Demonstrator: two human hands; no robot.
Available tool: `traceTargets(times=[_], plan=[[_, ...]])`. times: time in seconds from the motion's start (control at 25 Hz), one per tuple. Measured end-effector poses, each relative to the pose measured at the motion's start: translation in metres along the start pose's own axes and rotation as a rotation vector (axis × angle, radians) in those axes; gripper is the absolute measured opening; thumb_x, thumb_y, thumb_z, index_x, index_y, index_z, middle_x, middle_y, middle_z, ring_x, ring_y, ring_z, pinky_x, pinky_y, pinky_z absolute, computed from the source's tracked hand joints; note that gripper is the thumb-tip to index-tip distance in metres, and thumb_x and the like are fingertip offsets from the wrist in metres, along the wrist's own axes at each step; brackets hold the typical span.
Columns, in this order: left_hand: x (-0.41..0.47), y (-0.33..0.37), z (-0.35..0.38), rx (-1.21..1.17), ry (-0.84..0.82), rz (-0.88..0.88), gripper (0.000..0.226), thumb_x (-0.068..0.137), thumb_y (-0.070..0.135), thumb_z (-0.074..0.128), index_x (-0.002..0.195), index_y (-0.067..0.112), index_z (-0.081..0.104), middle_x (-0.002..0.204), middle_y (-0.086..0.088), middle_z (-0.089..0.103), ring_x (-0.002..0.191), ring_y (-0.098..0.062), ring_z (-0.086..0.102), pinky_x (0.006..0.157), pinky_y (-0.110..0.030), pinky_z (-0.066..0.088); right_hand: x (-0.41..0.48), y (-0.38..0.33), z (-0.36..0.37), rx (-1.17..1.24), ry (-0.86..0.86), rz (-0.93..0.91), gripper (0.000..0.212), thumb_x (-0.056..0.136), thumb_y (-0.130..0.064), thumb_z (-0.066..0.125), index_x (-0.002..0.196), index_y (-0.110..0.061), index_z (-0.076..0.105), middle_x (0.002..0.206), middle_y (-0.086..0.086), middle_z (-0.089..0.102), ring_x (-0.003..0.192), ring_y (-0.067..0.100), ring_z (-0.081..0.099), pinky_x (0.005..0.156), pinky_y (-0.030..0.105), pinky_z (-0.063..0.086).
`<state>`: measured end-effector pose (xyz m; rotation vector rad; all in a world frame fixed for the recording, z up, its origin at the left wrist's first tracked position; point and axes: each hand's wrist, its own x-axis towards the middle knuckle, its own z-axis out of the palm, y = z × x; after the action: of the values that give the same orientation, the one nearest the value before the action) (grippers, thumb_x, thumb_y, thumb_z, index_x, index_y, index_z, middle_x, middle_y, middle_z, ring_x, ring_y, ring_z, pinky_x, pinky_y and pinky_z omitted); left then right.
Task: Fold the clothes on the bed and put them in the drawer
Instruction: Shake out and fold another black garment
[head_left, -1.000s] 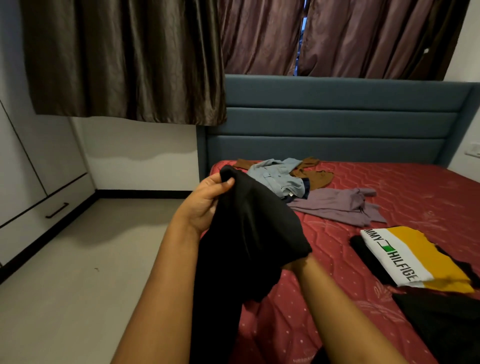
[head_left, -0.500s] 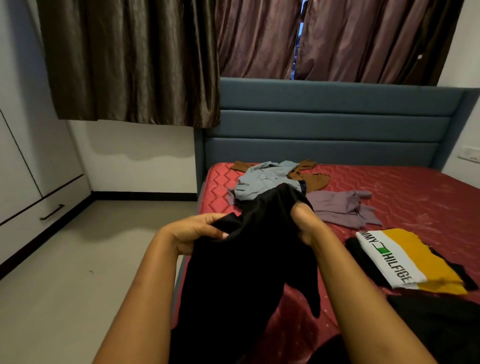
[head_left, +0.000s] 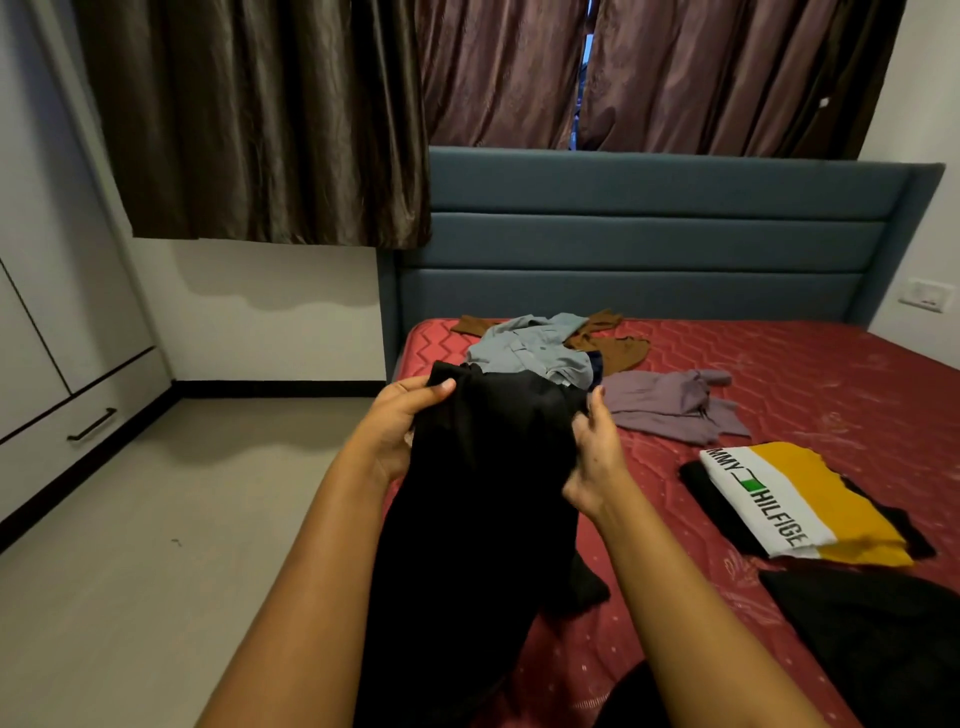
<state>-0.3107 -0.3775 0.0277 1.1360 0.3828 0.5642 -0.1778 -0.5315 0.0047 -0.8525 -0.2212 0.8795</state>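
A black garment (head_left: 483, 499) hangs in front of me over the near left corner of the red bed (head_left: 810, 395). My left hand (head_left: 400, 426) pinches its upper left edge with thumb and fingers. My right hand (head_left: 595, 457) grips its upper right edge. Its lower part drapes down between my arms. Further back on the bed lie a light blue shirt (head_left: 530, 353), a brown garment (head_left: 613, 343) and a mauve garment (head_left: 670, 405). A folded white and yellow shirt (head_left: 795, 499) rests on the right. The drawer (head_left: 78, 431) sits low in the wardrobe at the left.
Another black cloth (head_left: 883, 639) lies at the bed's near right. A blue headboard (head_left: 649, 244) and curtains (head_left: 270, 114) stand behind. Bare grey floor (head_left: 156, 545) stretches between the bed and the white wardrobe.
My right hand came out from under the black garment and took its upper right edge. Both hands now hold the top edge spread apart at about the same height.
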Motion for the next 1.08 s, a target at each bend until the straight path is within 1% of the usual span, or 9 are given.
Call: traceTargets(times=[0.08,0.2,0.4,0.52,0.64,0.76,0.92,1.0,1.08], plan=[[0.004,0.001,0.000,0.022,0.116,-0.036,0.004,0.082,0.006,0.067,0.083,0.006,0.071,0.074,-0.007,0.072,0.071,-0.020,0.068,0.059,-0.026,0.057,0.000,0.002,0.002,-0.284,-0.003,0.058,0.067,0.093,-0.067,0.032,0.125,-0.015,0.061,0.119,0.011,0.068,0.108,0.027,0.065,0.089,0.036,0.052],[0.008,0.006,0.002,0.000,0.283,0.024,0.003,0.086,0.006,0.067,0.082,0.008,0.067,0.066,-0.004,0.070,0.064,-0.018,0.068,0.052,-0.023,0.054,0.007,-0.015,0.009,-0.348,0.103,-0.099,0.033,0.096,-0.027,0.056,0.120,-0.006,0.063,0.102,0.011,0.071,0.084,0.023,0.069,0.066,0.029,0.057],[0.018,0.038,0.015,-0.007,0.306,0.123,0.013,0.094,0.017,0.059,0.103,0.009,0.065,0.093,-0.010,0.070,0.082,-0.021,0.067,0.071,-0.031,0.057,0.007,-0.045,0.024,-0.350,-0.053,-0.256,0.019,0.100,-0.024,0.050,0.114,-0.021,0.063,0.112,0.003,0.070,0.096,0.019,0.068,0.080,0.033,0.055],[0.014,0.037,0.033,0.148,0.232,0.053,0.011,0.094,0.011,0.058,0.087,0.008,0.065,0.073,-0.004,0.071,0.068,-0.016,0.066,0.055,-0.023,0.054,0.005,-0.025,0.009,-0.731,0.174,-0.041,0.015,0.092,0.000,0.053,0.104,-0.004,0.061,0.102,0.021,0.066,0.071,0.024,0.063,0.058,0.029,0.049],[0.010,0.038,0.030,0.148,0.308,0.064,0.008,0.088,0.008,0.065,0.080,0.010,0.066,0.073,-0.006,0.070,0.069,-0.019,0.066,0.059,-0.026,0.055,-0.001,-0.022,-0.001,-0.567,0.349,-0.115,0.025,0.091,0.011,0.044,0.096,-0.013,0.045,0.081,0.015,0.054,0.059,0.022,0.049,0.049,0.030,0.039],[0.001,0.040,0.027,0.194,0.327,0.045,0.006,0.083,0.005,0.070,0.081,0.008,0.066,0.073,-0.009,0.070,0.064,-0.020,0.069,0.052,-0.024,0.054,-0.003,-0.017,-0.007,-0.709,0.234,0.041,0.019,0.096,0.000,0.043,0.089,-0.010,0.057,0.081,0.013,0.058,0.062,0.021,0.053,0.050,0.026,0.043],[-0.011,0.037,0.034,0.186,0.208,-0.014,0.008,0.083,0.001,0.069,0.080,0.008,0.066,0.061,-0.004,0.069,0.059,-0.018,0.068,0.047,-0.023,0.053,-0.005,0.003,-0.018,-0.815,0.086,0.490,0.053,0.089,-0.066,0.043,0.063,-0.020,0.052,0.054,0.003,0.056,0.046,0.016,0.054,0.052,0.022,0.041],[-0.015,0.034,0.036,0.191,0.152,-0.033,0.009,0.082,0.000,0.069,0.081,0.008,0.065,0.063,-0.004,0.070,0.059,-0.017,0.069,0.050,-0.024,0.055,-0.010,0.014,-0.018,-0.802,-0.033,0.576,0.069,0.087,-0.073,0.033,0.053,-0.019,0.058,0.048,-0.001,0.056,0.042,0.014,0.055,0.056,0.025,0.038],[-0.019,0.033,0.036,0.202,0.085,-0.078,0.010,0.084,0.000,0.067,0.080,0.009,0.064,0.061,-0.003,0.070,0.055,-0.013,0.068,0.049,-0.023,0.054,-0.014,0.021,-0.010,-0.613,-0.121,0.487,0.058,0.091,-0.065,0.037,0.077,-0.023,0.074,0.073,0.002,0.071,0.065,0.017,0.066,0.067,0.029,0.047]])
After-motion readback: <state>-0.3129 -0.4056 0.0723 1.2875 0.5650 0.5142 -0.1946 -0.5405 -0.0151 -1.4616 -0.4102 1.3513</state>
